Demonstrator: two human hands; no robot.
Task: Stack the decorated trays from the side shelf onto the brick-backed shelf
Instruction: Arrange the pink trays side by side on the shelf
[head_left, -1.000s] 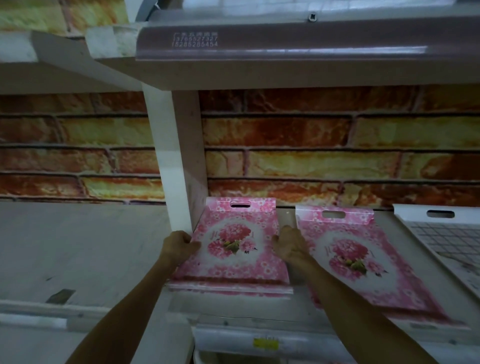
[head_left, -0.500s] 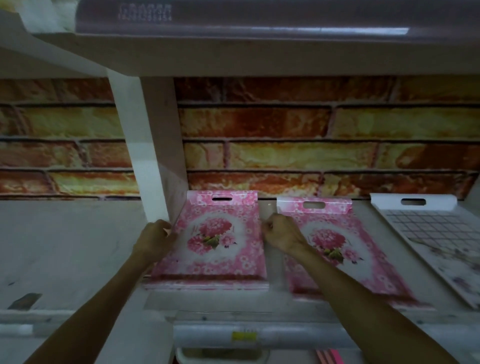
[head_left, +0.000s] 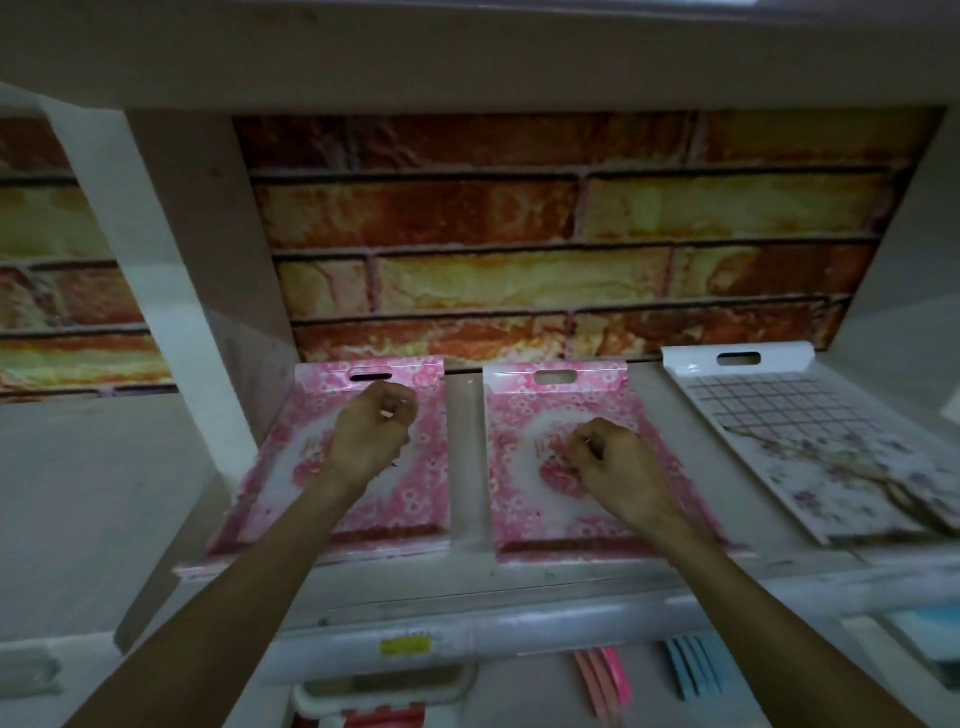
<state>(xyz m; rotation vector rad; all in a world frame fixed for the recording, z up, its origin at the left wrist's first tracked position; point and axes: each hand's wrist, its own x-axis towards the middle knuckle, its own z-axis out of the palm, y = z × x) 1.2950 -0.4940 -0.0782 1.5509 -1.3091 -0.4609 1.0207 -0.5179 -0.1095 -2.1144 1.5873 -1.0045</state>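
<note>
Decorated trays are lying flat on the brick-backed shelf, three across: a left pink floral tray tight against the white upright post, a middle pink floral tray just beside it with a strip of bare shelf between them, and a white grid-and-flower tray at the right, angled slightly. Each one is showing a handle slot at its far end, near the brick wall.

Half a second ago both hands were gripping the left tray by its two long edges. Now they are off those edges. The left hand is hovering over the upper middle of the left tray, its fingers curled in loosely and holding nothing. The right hand is now hovering over the centre of the middle tray, fingers likewise curled with nothing between them. Whether either hand is touching the tray under it cannot be told.

The left tray is sitting in the same place against the post, its front edge overhanging the shelf lip slightly. The view is also tilting lower than before, showing pink and blue strips and a white container on the level below.
</note>
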